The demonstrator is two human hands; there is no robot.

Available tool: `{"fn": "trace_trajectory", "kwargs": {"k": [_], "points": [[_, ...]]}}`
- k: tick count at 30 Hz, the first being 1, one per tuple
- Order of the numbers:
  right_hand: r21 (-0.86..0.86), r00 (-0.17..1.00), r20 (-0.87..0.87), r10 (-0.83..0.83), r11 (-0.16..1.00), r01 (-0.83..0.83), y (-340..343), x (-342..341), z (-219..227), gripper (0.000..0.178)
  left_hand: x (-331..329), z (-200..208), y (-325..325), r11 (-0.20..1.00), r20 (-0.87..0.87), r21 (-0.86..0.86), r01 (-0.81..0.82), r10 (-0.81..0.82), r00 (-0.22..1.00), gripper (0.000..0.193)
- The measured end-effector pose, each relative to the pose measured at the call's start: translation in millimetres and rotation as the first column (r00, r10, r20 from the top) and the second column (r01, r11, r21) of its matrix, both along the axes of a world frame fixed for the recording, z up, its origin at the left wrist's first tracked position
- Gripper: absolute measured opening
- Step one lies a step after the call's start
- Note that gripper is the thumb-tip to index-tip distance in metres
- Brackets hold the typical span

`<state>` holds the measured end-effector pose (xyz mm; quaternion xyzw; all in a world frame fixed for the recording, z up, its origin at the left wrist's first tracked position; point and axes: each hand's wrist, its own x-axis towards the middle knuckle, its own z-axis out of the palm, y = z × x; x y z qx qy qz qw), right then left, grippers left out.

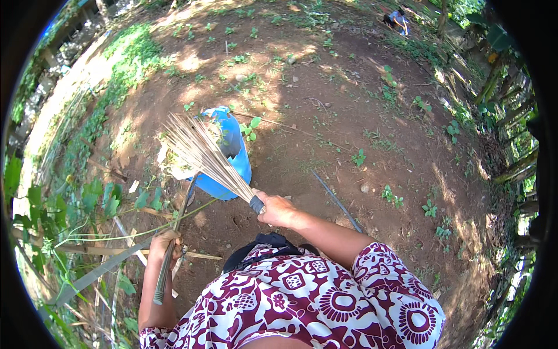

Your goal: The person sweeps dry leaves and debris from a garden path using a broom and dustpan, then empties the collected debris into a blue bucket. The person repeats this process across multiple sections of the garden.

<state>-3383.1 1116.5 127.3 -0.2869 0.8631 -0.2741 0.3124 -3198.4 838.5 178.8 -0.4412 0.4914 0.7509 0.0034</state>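
Note:
My right hand [278,209] is closed around the dark-bound end of a stick broom [203,148], a bundle of thin stiff ribs fanning out to the upper left. The broom's ribs cross in front of a blue plastic container [241,166] with a jagged, broken rim, which stands on the soil. In my left hand [165,243] is a long handle [174,237] with a ribbed lower end. Its far end reaches a pale, leaf-filled shape [172,164] beside the container, partly hidden by the broom; I cannot tell its kind.
Vines and cut stalks [87,250] crowd the left side, near my left arm. A dark thin pipe or stick [336,200] lies on the soil to the right. Small seedlings [359,157] dot the ground. Far off at upper right, a person [398,22] is low to the ground.

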Motion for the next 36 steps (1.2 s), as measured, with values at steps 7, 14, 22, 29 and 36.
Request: {"fn": "trace_trajectory", "kwargs": {"k": [7, 14, 22, 29, 36], "points": [[0.082, 0.995, 0.093, -0.031, 0.996, 0.024, -11.7, -48.4, -12.6, 0.082, -44.4, -3.9, -39.4, 0.969, -0.245, 0.035, 0.244, -0.228, 0.942, 0.004], [0.114, 0.987, 0.157, -0.026, 0.993, 0.008, -18.1, -114.5, -42.9, 0.085, -144.7, -7.1, -59.9, 0.931, -0.216, 0.353, 0.098, -0.021, 0.976, 0.011], [0.020, 0.946, 0.325, 0.013, 1.000, -0.020, -24.4, -216.1, -50.6, 0.059, -234.5, -25.9, -39.9, 0.962, -0.323, 0.057, -0.266, 0.269, 0.907, 0.031], [-0.069, 0.767, 0.639, 0.055, 0.998, -0.014, -49.0, -308.0, -50.5, 0.053, -300.0, -69.2, -14.4, 0.502, -0.082, -0.865, 0.014, -0.168, 0.982, 0.020], [-0.055, 0.783, 0.605, 0.147, 0.988, -0.143, -62.6, -352.5, -48.4, 0.053, -333.5, -124.6, -19.9, 0.236, 0.015, -0.972, 0.017, -0.011, 1.000, 0.026]]}}
